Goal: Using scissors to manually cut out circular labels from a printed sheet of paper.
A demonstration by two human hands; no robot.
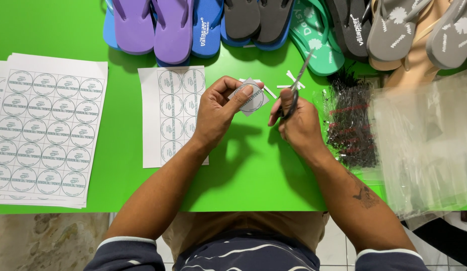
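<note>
My left hand pinches a small square paper piece printed with one round label, held above the green table. My right hand grips a pair of scissors, blades pointing up and away, just right of the paper piece. A partly cut strip of round labels lies on the table under my left wrist.
A stack of full label sheets lies at the left. Several flip-flops in purple, blue, grey and green line the far edge. A bag of black fasteners and clear plastic bags are at the right. Paper scraps lie near the scissors.
</note>
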